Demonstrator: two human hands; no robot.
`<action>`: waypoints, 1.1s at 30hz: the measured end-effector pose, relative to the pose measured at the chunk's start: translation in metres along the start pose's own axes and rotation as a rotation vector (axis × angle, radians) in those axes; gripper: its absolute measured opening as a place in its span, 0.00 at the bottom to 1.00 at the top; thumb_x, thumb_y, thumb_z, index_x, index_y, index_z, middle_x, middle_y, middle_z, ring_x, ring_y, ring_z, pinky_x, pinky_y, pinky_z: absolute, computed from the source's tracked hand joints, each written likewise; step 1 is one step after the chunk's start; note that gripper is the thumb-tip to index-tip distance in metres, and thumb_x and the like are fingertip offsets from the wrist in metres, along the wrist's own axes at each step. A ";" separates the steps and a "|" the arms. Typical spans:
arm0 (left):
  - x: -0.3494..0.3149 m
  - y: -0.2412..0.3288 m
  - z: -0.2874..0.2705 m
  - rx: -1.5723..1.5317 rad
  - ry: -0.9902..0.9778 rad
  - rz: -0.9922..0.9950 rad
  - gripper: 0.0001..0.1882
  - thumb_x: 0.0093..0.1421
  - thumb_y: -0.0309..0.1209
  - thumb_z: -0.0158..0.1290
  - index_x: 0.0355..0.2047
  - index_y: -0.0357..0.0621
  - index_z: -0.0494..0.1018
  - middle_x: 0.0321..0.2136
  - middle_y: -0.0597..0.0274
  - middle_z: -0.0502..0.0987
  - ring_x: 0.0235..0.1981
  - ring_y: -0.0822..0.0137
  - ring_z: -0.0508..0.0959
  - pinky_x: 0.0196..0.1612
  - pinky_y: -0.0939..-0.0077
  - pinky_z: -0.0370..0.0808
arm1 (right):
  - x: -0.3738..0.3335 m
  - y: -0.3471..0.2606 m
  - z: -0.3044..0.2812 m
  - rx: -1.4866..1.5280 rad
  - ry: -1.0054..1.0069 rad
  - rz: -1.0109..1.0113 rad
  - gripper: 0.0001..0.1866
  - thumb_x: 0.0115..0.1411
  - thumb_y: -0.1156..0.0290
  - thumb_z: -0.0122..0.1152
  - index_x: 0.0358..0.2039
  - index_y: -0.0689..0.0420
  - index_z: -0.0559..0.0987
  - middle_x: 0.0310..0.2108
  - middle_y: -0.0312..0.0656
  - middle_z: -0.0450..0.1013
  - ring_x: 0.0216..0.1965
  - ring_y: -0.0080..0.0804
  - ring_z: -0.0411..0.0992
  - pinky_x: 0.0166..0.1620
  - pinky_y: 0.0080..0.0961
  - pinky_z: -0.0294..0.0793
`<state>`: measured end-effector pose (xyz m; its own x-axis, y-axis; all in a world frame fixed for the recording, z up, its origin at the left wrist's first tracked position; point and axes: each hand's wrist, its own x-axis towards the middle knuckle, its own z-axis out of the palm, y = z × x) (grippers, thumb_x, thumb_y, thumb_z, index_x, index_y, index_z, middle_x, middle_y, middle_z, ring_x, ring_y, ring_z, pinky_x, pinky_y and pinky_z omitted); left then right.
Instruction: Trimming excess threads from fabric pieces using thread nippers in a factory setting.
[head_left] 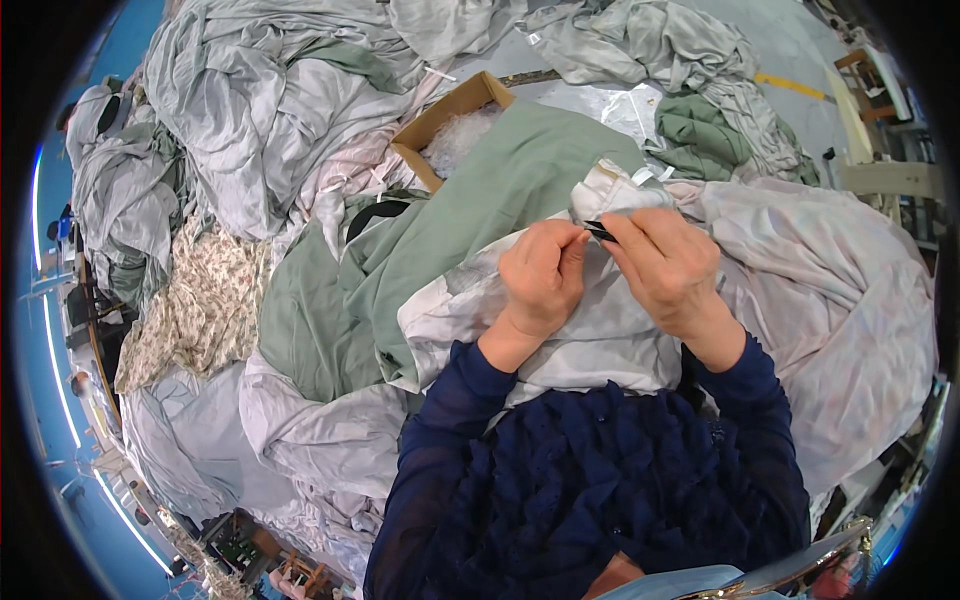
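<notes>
My right hand (665,262) is closed around small black thread snips (598,230), whose tips point toward my left hand (541,277). The left thumb and fingers are pinched together right beside those tips. What lies between them is too small to make out. Under both hands spreads a pale grey-white cloth (600,350), and a bunched white piece with a seam and small tags (607,190) rises just beyond the fingers. Sage green fabric (500,180) lies against the pale cloth on the left and far side.
An open cardboard box (410,140) holding clear plastic stands beyond the green fabric. Heaped grey cloth (270,110) lies far left, with floral fabric (205,300) below it. A pinkish-grey pile (820,290) is at my right. More green cloth (700,135) lies far right.
</notes>
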<state>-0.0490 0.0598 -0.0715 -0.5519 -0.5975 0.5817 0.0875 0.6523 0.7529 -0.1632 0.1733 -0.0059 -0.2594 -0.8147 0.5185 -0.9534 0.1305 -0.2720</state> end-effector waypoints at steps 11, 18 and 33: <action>-0.002 0.001 0.000 0.099 0.036 0.211 0.07 0.50 0.17 0.59 0.29 0.36 0.74 0.24 0.52 0.77 0.23 0.56 0.78 0.26 0.70 0.75 | -0.002 -0.006 -0.004 -0.057 -0.016 -0.014 0.18 0.41 0.77 0.70 0.37 0.56 0.81 0.30 0.36 0.71 0.28 0.33 0.73 0.28 0.27 0.71; 0.001 -0.004 0.003 0.119 0.023 0.260 0.08 0.48 0.19 0.60 0.29 0.36 0.74 0.25 0.54 0.76 0.22 0.57 0.76 0.24 0.70 0.73 | -0.003 -0.002 -0.001 -0.080 -0.048 -0.011 0.17 0.40 0.77 0.70 0.35 0.56 0.81 0.29 0.36 0.71 0.27 0.32 0.73 0.27 0.26 0.71; 0.102 -0.037 -0.055 0.009 -0.022 -0.203 0.04 0.59 0.22 0.57 0.28 0.35 0.73 0.20 0.65 0.74 0.18 0.77 0.74 0.23 0.84 0.69 | 0.006 0.037 -0.003 0.350 0.115 0.411 0.16 0.48 0.81 0.69 0.39 0.60 0.80 0.32 0.41 0.73 0.27 0.29 0.73 0.27 0.20 0.74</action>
<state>-0.0630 -0.0511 -0.0235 -0.5753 -0.7069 0.4114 -0.0350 0.5239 0.8511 -0.2005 0.1749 -0.0101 -0.6332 -0.6670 0.3926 -0.6671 0.2131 -0.7139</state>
